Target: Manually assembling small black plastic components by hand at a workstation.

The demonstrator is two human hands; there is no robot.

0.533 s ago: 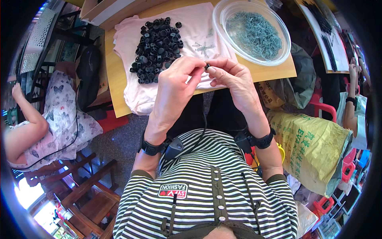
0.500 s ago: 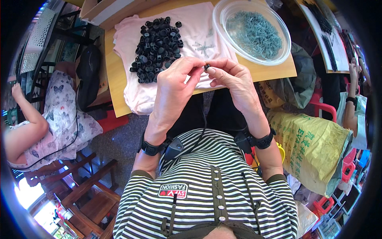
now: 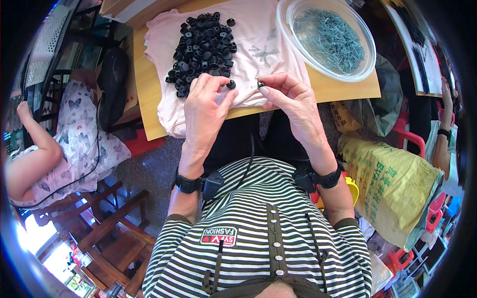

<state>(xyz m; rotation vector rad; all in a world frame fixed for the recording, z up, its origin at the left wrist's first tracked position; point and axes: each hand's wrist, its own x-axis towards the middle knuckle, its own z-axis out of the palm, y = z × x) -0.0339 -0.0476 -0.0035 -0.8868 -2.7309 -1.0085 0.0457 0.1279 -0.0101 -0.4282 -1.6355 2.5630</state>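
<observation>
My left hand (image 3: 204,104) is closed in a pinch at the near edge of the black pile, with a small round black plastic cap (image 3: 231,85) between thumb and forefinger. To its right, my right hand (image 3: 293,97) pinches a small black piece (image 3: 261,85); a thin screw-like bit seems to stick out of it, too small to make out surely. Between and beyond the hands lies a pale pink cloth (image 3: 248,30). Heaped on its left part are many black plastic caps (image 3: 203,49). A few loose screws (image 3: 263,53) lie on the cloth.
A round clear plastic tub (image 3: 370,62) full of grey screws (image 3: 333,42) stands at the table's (image 3: 343,89) right. A cardboard box (image 3: 119,10) is at the far left. Yellow sacks (image 3: 392,184) stand right of me. People sit on both sides; a wooden chair (image 3: 114,253) stands behind left.
My hands, together half a second ago, have come apart. The left one has moved left towards the pile and now pinches a cap. The right one stays nearly in place with its piece.
</observation>
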